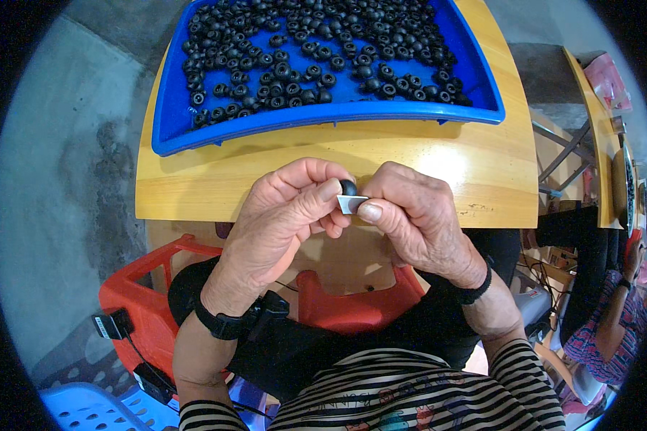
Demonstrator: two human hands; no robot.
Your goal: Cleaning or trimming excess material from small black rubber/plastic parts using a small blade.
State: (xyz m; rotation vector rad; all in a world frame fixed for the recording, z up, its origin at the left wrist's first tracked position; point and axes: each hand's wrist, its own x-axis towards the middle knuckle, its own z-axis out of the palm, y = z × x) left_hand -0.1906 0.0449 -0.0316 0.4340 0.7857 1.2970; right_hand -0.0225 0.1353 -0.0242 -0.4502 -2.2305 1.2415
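Between my two hands, just off the table's near edge, is a small round black part (348,187). My left hand (284,215) pinches it between thumb and fingers. My right hand (417,219) grips a small blade with a flat, pale face (351,204) between thumb and bent forefinger. The blade lies against the lower side of the black part. How far the blade reaches under my right fingers is hidden. Beyond my hands, a blue tray (323,115) holds many similar black parts (280,72), several showing a round hole.
The yellow wooden table (216,183) carries the tray. Below it stand red plastic stools (356,305). A light blue perforated basket (86,409) is at lower left. To the right, another person's arm (615,316) shows near a second table (593,144).
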